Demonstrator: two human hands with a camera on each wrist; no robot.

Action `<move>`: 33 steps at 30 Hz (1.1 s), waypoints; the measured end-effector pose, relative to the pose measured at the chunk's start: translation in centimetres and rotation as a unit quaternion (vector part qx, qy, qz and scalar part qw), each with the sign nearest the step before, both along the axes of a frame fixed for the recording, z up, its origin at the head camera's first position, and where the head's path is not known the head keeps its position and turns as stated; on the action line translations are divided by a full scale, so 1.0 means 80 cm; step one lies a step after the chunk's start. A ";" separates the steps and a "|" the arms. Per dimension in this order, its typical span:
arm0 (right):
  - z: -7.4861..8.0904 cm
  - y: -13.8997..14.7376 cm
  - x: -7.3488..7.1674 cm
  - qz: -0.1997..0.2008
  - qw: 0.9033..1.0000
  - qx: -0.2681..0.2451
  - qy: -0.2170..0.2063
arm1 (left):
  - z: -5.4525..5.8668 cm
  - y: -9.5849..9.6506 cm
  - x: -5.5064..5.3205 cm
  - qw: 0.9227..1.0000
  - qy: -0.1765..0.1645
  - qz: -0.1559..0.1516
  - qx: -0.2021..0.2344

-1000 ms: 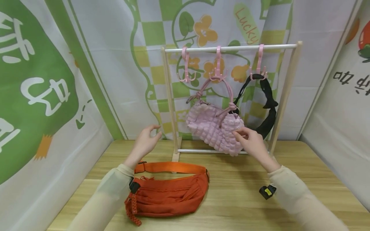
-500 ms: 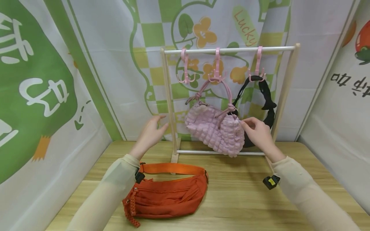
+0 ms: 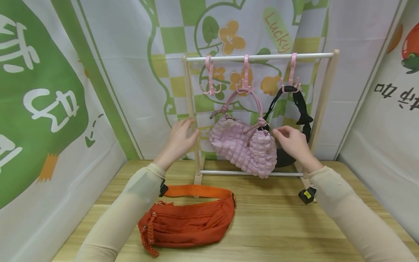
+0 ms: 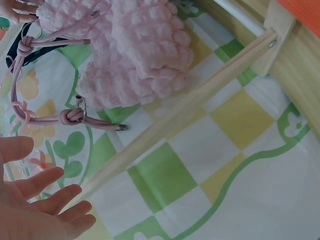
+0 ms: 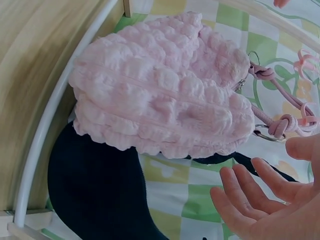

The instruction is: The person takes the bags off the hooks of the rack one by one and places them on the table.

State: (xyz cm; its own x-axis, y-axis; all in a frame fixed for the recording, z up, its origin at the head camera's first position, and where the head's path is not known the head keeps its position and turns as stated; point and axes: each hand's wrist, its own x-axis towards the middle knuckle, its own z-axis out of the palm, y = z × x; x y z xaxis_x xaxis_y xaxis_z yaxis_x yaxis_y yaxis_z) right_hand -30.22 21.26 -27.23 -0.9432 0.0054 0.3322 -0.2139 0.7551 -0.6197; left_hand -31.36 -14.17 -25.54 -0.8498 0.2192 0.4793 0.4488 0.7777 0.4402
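A pale pink puffy handbag point(image 3: 243, 147) hangs tilted by its knotted cord handle from the middle pink hook point(image 3: 246, 78) of a small rack. My right hand point(image 3: 294, 145) is just right of the bag, in front of a black bag point(image 5: 100, 185); the right wrist view shows its fingers loosely bent with nothing in them. That black bag hangs by its strap from the right pink hook point(image 3: 292, 72), partly hidden. My left hand point(image 3: 178, 140) is at the rack's left post point(image 3: 193, 109), fingers spread and holding nothing. An orange-red waist bag point(image 3: 193, 223) lies on the table in front.
The left pink hook point(image 3: 211, 78) bears nothing. A white top bar point(image 3: 262, 57) and a lower bar point(image 3: 229, 172) join the rack's wooden posts. The wooden table point(image 3: 268, 225) reaches back to a printed curtain point(image 3: 170, 40), with printed cloth on both sides.
My left hand has moved right and up to the rack's left post. My right hand has shifted up and right, away from the front of the pink handbag. The bags hang as before.
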 end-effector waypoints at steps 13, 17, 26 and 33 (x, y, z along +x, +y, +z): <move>0.021 -0.009 -0.013 0.000 1.000 0.002 0.001 | 0.034 0.015 -0.005 1.000 0.023 -0.003 -0.017; 0.023 -0.011 -0.017 -0.003 1.000 0.000 0.009 | 0.040 0.019 -0.006 0.999 0.031 -0.003 -0.024; 0.034 -0.012 -0.021 -0.008 1.000 -0.009 0.018 | 0.058 0.027 -0.011 0.998 0.048 -0.013 -0.036; 0.048 -0.013 -0.022 -0.010 1.000 0.003 0.012 | 0.074 0.033 -0.015 0.996 0.054 -0.019 -0.067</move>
State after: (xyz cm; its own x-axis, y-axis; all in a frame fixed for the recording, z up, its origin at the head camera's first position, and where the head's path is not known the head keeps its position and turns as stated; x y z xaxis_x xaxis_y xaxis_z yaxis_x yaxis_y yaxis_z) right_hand -31.96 20.23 -23.41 -0.9344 0.0218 0.3556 -0.2143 0.7629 -0.6099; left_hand -32.60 -11.54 -19.58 -0.7845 0.3180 0.5324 0.5182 0.8077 0.2811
